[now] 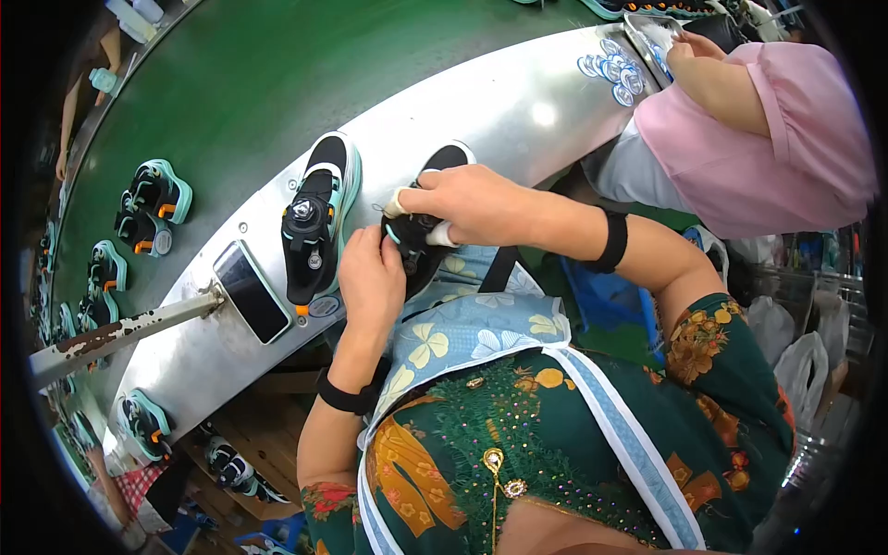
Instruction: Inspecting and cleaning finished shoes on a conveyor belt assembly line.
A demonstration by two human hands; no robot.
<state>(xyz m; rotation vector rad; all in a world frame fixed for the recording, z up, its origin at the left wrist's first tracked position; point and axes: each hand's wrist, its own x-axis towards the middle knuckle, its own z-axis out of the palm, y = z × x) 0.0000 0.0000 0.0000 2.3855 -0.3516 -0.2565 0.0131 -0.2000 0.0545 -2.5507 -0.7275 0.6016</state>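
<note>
A black sneaker [448,156] with a pale sole lies at the edge of the metal bench, between both my hands. My left hand [372,282] grips its near left side, fingers bent against the upper. Over the shoe's top, my right hand [476,205] has its fingers closed on the upper; white covers sit on two digits. A thin dark loop sticks out by the covered fingertip; the exact grip is hidden under the hand. Just left stands a second sneaker [320,217], black with mint sole, a round dial and an orange heel tab.
A phone [252,291] lies on the metal bench [481,102] beside a rusty metal bar [129,333]. More sneakers [155,205] sit on the green belt [250,74]. At right, a co-worker in pink [749,148] works near a pile of round tags [613,70].
</note>
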